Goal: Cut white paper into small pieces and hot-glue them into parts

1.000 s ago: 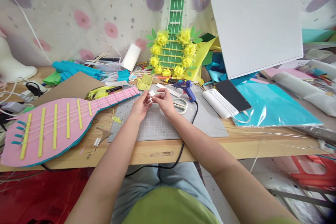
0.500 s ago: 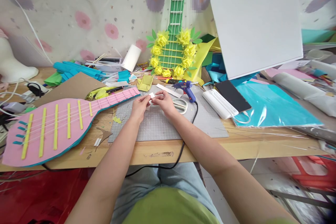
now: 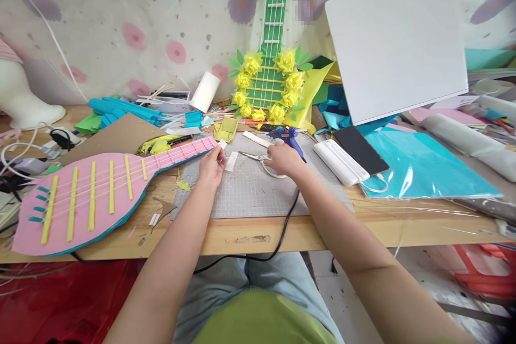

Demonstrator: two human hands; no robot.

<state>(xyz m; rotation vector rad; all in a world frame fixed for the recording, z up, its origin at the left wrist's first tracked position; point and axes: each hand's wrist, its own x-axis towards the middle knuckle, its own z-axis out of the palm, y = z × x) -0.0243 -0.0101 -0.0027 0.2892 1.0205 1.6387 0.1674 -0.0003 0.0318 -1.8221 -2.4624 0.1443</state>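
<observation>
right hand [image 3: 284,159] shifted over, at scissors [image 3: 256,156]

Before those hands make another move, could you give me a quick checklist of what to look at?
1. Small white piece held: ok, in the fingertips of the left hand.
2. Scissors within reach: ok, the right hand is at their handles.
3. Firm grip on the scissors: cannot tell, the fingers hide it.
4. Black cord clear of the right arm: not ok, the forearm crosses over it in this view.
5. Glue gun cool: cannot tell, heat doesn't show.
6. Pink guitar clear of the scissors: ok, it lies apart, to the left.
</observation>
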